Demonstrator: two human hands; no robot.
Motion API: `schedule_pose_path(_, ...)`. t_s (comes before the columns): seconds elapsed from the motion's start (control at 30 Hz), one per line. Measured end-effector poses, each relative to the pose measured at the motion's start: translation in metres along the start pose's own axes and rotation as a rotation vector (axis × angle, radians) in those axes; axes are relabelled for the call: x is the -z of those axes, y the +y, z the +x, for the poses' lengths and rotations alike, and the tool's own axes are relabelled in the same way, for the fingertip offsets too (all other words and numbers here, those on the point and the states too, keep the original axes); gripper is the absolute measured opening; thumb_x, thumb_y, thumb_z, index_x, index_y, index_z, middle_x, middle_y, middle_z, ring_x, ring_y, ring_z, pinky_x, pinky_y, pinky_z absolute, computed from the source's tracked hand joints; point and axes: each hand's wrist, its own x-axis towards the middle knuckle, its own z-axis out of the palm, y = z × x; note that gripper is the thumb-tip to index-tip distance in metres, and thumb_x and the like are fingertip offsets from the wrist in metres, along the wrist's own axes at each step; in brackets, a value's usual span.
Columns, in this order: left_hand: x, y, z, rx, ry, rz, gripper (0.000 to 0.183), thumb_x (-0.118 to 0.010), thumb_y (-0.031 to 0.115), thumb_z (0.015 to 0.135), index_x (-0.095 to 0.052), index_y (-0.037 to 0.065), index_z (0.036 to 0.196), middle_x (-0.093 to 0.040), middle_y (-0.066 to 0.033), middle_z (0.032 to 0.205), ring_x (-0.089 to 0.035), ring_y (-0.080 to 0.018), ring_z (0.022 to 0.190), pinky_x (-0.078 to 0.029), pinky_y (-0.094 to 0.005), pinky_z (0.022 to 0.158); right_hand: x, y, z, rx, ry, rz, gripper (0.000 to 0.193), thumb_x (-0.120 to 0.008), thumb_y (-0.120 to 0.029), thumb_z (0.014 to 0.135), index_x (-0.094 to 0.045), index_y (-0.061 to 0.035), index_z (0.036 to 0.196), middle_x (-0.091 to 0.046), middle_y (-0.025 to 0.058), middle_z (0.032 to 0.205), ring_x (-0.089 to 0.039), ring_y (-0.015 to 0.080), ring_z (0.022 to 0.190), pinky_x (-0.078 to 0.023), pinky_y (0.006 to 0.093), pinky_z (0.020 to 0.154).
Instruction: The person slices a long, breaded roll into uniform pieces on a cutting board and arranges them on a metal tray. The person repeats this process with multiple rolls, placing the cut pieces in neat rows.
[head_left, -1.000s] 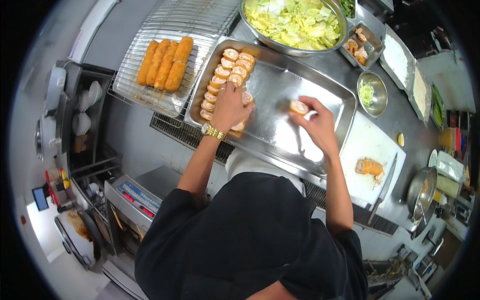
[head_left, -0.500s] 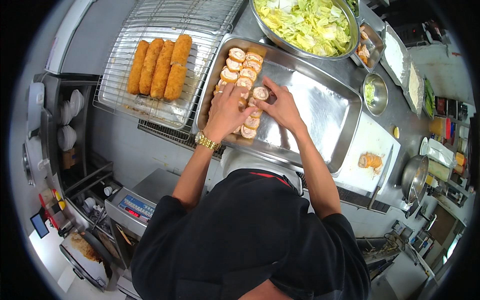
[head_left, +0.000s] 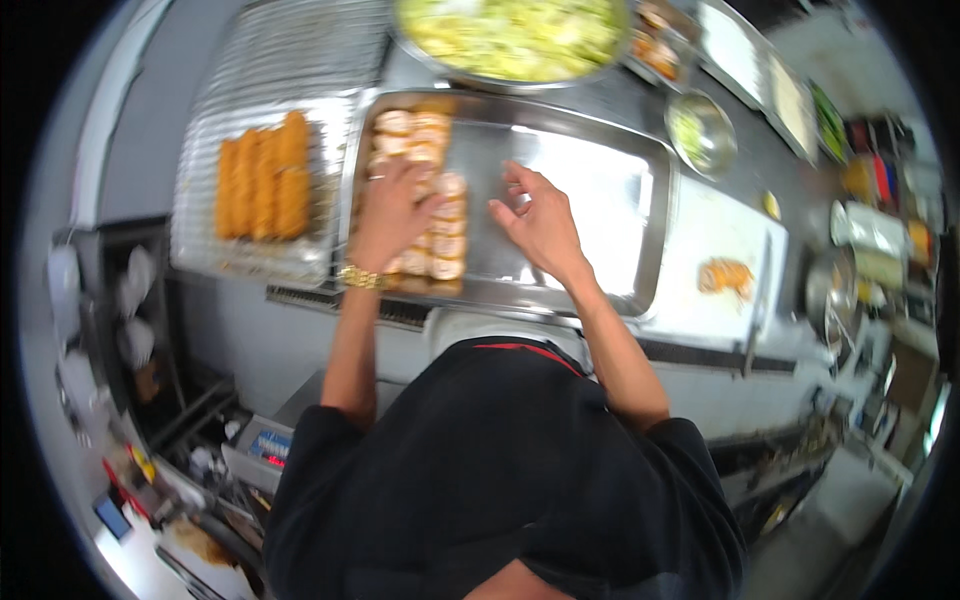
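Observation:
Rows of sliced breaded rolls (head_left: 447, 225) with pale swirled middles fill the left end of a deep steel tray (head_left: 590, 135). My left hand (head_left: 393, 215), wearing a gold watch, rests over these slices with its fingers apart; it seems to touch them and hides some. Over the bare middle of the tray, my right hand (head_left: 543, 222) hovers away from the slices. Its fingers are loosely bent and apart, with nothing between them. The picture is smeared by motion.
Whole golden breaded rolls (head_left: 262, 185) lie on a wire rack at left. Beyond the tray stands a bowl of chopped cabbage (head_left: 520, 40). At right, a white cutting board (head_left: 695, 225) carries a cut roll piece (head_left: 725, 277) and a knife (head_left: 758, 305). A small steel bowl (head_left: 715, 140) stands behind.
My right hand has let go of the slice it was setting against the row and moved right, away from the slices. My left hand stays over them. The whole view has shifted.

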Motion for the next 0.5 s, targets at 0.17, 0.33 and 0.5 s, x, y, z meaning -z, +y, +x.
schedule_pose_path(0.17, -0.008, 0.035, 0.025, -0.086, 0.014, 0.155, 0.039, -0.083, 0.024, 0.100, -0.076, 0.008, 0.135, -0.073, -0.0160, 0.124, -0.067, -0.0370, 0.116, -0.053, -0.0493, 0.105, 0.153, 0.056, -0.076, -0.019, 0.412, -0.123, 0.035, -0.081, -0.010, 0.096, -0.078, -0.0053, 0.130, -0.079, 0.0165, 0.117, -0.078, 0.0324, 0.102, -0.063, 0.0423, 0.085)
schedule_pose_path(0.33, -0.051, 0.122, 0.043, -0.180, 0.089, -0.042, 0.030, -0.081, 0.016, 0.102, -0.077, 0.008, 0.130, -0.072, -0.0121, 0.116, -0.069, -0.0310, 0.106, -0.054, -0.0453, 0.097, 0.285, 0.129, -0.147, -0.494, 0.029, -0.809, 0.050, -0.081, 0.002, 0.086, -0.079, -0.0079, 0.134, -0.078, 0.0161, 0.128, -0.071, 0.0364, 0.123, -0.059, 0.0458, 0.106)
schedule_pose_path(0.5, -0.165, 0.266, 0.034, -0.265, -0.330, -0.478, 0.043, -0.083, 0.031, 0.100, -0.074, 0.007, 0.135, -0.072, -0.0164, 0.127, -0.069, -0.0365, 0.120, -0.056, -0.0477, 0.105, 0.294, 0.184, -0.182, -0.276, 0.062, -0.861, 0.064, -0.086, 0.005, 0.078, -0.075, -0.0131, 0.139, -0.065, 0.0125, 0.151, -0.059, 0.0399, 0.137, -0.055, 0.0526, 0.110)
